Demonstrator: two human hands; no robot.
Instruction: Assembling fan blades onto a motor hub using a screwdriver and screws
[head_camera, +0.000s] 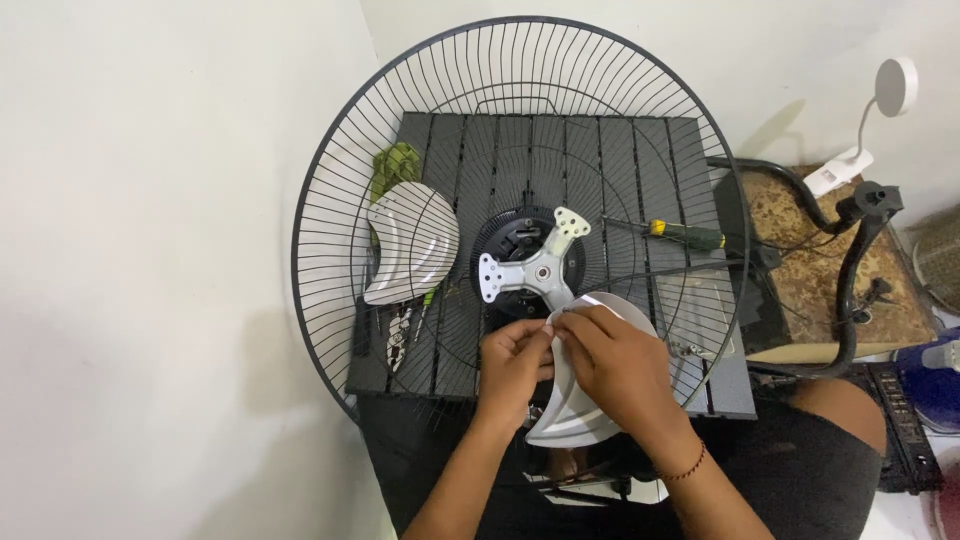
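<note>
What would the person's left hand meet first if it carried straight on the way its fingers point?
Probably the hub: the left hand points up-right at the blade root beside that hub's lower arm, though depth is unclear.

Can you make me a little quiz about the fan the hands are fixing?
1. True or false: both hands touch the grey fan blade.
2. What lies right of the hub: A) screwdriver, B) spoon, C) cup?
3. How many hub arms show bare?

Key:
1. True: left hand and right hand hold it at the hub.
2. A, the screwdriver.
3. Two; a loose blade lies to the left, behind the wire guard.
</note>
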